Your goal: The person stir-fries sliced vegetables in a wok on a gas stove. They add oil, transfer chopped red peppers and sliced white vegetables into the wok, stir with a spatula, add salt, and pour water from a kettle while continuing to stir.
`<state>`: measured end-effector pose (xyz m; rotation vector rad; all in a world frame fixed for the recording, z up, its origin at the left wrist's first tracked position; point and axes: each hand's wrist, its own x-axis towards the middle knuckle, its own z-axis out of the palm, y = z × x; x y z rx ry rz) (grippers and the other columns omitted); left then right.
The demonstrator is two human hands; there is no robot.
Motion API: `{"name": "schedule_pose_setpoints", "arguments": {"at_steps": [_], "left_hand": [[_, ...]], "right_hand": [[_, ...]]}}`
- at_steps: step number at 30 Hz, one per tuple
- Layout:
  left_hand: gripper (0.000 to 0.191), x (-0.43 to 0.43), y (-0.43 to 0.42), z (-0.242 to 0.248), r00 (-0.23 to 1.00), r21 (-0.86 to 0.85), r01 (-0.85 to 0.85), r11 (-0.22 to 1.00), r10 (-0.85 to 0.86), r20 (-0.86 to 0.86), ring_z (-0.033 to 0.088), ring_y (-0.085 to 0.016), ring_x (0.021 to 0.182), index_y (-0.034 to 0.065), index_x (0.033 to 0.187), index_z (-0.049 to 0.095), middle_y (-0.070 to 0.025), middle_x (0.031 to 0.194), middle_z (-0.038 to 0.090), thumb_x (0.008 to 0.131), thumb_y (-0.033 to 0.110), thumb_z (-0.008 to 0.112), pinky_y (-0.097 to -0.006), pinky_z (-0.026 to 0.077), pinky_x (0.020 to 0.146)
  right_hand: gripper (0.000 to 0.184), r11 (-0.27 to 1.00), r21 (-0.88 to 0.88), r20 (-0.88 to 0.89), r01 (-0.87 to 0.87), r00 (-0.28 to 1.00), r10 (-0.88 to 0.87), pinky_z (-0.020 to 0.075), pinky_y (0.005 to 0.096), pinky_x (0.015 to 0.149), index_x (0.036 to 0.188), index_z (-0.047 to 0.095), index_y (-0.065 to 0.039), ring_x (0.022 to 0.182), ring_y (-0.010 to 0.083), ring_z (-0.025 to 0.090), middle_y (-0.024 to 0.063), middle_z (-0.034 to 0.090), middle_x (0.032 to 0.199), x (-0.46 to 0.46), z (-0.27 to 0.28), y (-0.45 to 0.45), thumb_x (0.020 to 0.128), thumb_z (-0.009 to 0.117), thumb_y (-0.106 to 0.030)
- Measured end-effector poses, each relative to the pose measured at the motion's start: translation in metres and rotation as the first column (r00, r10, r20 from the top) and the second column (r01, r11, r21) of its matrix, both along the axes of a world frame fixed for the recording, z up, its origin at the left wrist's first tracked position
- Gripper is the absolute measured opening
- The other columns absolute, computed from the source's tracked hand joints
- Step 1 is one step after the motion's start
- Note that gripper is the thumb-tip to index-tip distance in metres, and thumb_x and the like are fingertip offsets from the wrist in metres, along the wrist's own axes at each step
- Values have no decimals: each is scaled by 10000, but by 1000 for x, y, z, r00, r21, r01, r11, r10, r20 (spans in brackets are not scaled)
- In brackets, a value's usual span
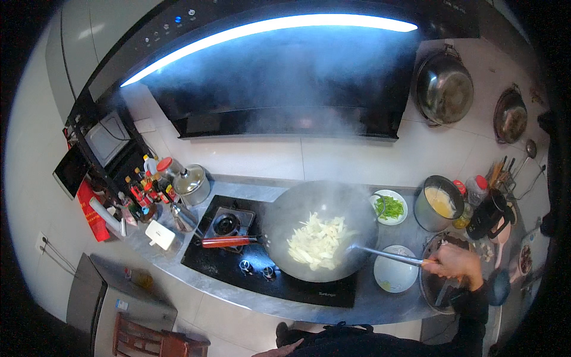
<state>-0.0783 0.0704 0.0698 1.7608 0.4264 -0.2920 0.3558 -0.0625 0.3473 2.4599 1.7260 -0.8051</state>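
Observation:
My right hand (453, 263) grips the wooden end of a metal cooking spatula (392, 255) to the right of the wok. The spatula's head sits inside the wok (276, 214), among pale sliced pieces of food (316, 241), and steam blurs it. The wok rests on the right side of a black gas hob (209, 263). Its red-brown handle (225, 241) points left, and no hand holds it. At the bottom edge, close to my body, only part of my left hand (281, 350) shows; its fingers are mostly cut off.
Right of the wok are a plate of chopped green vegetable (390, 208), a white bowl (396, 270) and a pot of yellowish liquid (439, 201). Bottles (142, 192) and a lidded pot (192, 184) crowd the left counter. A lit range hood (285, 120) hangs above; a wooden chair (156, 341) stands lower left.

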Motion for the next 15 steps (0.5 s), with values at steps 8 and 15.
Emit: {"name": "schedule_pose_setpoints", "arguments": {"at_steps": [8, 15], "left_hand": [[1076, -38, 59, 11, 997, 6, 66, 998, -67, 50, 322, -336, 1320, 125, 1472, 22, -218, 1459, 259, 667, 28, 730, -400, 283, 1095], [1096, -71, 108, 18, 987, -6, 149, 989, -149, 65, 316, -332, 1324, 128, 1472, 31, -211, 1461, 260, 649, 47, 750, -398, 281, 1097]], "right_hand": [[445, 881, 45, -467, 472, 789, -399, 403, 324, 418, 734, 589, -9, 425, 151, 505, 76, 546, 581, -109, -97, 64, 915, 498, -405], [495, 811, -205, -245, 548, 773, -585, 412, 285, 416, 763, 630, -17, 445, 109, 503, 32, 558, 576, -143, -21, 11, 888, 522, -484]]}}
